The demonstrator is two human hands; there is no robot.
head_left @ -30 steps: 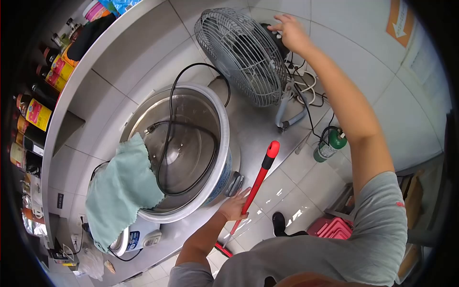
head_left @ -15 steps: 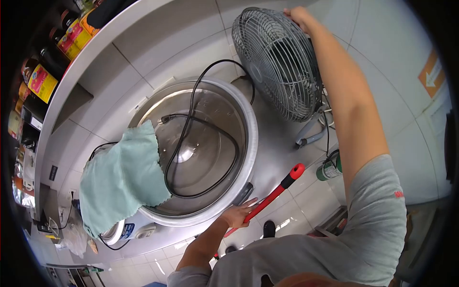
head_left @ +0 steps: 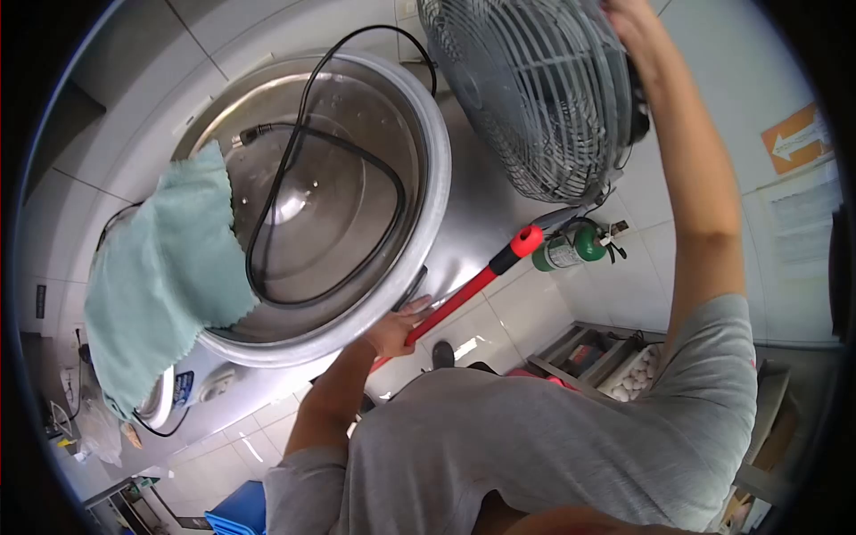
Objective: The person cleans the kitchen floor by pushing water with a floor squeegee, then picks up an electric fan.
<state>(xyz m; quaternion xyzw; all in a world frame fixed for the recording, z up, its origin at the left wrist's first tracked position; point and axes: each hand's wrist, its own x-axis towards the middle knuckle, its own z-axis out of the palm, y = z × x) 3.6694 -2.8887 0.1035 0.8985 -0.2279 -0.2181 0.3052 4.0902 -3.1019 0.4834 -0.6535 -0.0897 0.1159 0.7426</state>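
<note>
My left hand (head_left: 390, 333) is around a red stick (head_left: 464, 294) with a black and red end, beside the rim of a large metal pot (head_left: 437, 178). Some of its fingers stretch past the stick. My right hand (head_left: 631, 20), partly cut off by the top edge, grips the rear rim of a grey fan (head_left: 535, 89); its fingertips are hardly visible. A black cable (head_left: 399, 192) loops inside and over the pot, its connector lying inside. A light green cloth (head_left: 169, 267) drapes over the pot's left rim.
The pot and fan stand on a steel counter (head_left: 477, 201). Beyond its edge are a green cylinder (head_left: 584, 242), a crate with round white items (head_left: 635, 374) and a shoe (head_left: 443, 355). A blue bin (head_left: 239, 510) is at the bottom left. An orange arrow sign (head_left: 794, 141) is on the wall.
My right hand has gone from the fan's back to its rim. The fan looks larger and turned. The view has shifted, with the shelf bottles out of sight. My left hand stays at the stick.
</note>
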